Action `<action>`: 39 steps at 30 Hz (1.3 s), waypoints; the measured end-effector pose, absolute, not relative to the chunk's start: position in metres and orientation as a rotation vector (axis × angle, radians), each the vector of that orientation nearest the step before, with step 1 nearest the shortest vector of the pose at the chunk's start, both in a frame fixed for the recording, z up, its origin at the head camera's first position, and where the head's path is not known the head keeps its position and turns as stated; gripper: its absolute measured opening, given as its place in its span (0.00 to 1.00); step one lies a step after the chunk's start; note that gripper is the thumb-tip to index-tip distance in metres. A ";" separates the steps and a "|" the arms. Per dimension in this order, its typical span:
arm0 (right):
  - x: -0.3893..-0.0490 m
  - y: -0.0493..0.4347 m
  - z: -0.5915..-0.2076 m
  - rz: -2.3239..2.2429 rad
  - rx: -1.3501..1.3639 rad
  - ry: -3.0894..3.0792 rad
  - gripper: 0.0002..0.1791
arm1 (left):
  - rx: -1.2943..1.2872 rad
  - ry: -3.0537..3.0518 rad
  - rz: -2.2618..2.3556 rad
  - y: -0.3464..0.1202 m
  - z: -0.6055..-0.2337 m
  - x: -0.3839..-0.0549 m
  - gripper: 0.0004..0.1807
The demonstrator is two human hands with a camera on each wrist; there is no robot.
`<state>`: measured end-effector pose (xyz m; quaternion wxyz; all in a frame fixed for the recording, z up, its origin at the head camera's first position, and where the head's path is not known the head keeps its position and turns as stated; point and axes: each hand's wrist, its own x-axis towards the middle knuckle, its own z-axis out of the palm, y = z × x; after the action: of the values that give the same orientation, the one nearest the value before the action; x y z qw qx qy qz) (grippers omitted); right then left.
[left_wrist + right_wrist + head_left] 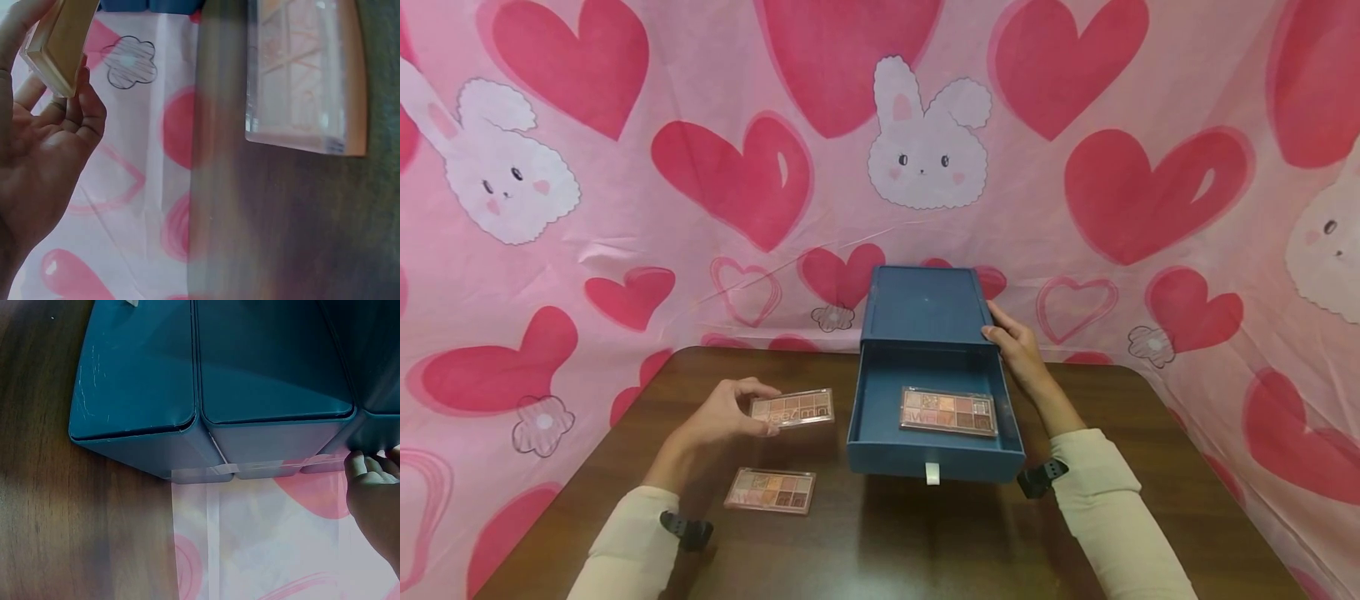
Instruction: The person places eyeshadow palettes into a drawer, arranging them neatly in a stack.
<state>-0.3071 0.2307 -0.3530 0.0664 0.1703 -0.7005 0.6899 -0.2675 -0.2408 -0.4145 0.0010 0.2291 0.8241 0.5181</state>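
We're prob. mid-transfer: L hand (728, 408) pinches an eyeshadow palette (793, 408) btwn thumb & fingers at the drawer's (891, 458) 9 o'clock; R hand (1021, 346), fingers extended, presses the cabinet (925, 304) at 1–2 o'clock, gripping nothing. If stowing, next move needs clearing the L wall; there's room inside, 9 o'clock of a second palette (947, 412). Third palette (771, 490): worktop (812, 550), 8 o'clock.

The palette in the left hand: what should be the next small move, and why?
Probably carry the held palette rightward over the open drawer: the left hand holds it left of the drawer, another palette lies inside with drawer floor showing to its left, and the right hand grips the side of the drawer unit.
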 end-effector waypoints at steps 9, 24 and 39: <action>-0.306 0.231 -0.352 2.093 0.507 -2.111 0.34 | 0.817 2.643 1.623 -0.237 -0.397 -0.263 0.28; -0.307 0.230 -0.351 2.082 0.490 -2.116 0.34 | 1.165 2.489 1.791 -0.222 -0.358 -0.257 0.27; -0.305 0.229 -0.351 2.090 0.512 -2.102 0.34 | 1.256 2.563 1.657 -0.186 -0.317 -0.245 0.28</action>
<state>-0.3054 0.2294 -0.3507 0.0669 0.1697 -0.6973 0.6932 -0.2447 -0.1863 -0.3168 -0.0791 0.3794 0.7741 0.5005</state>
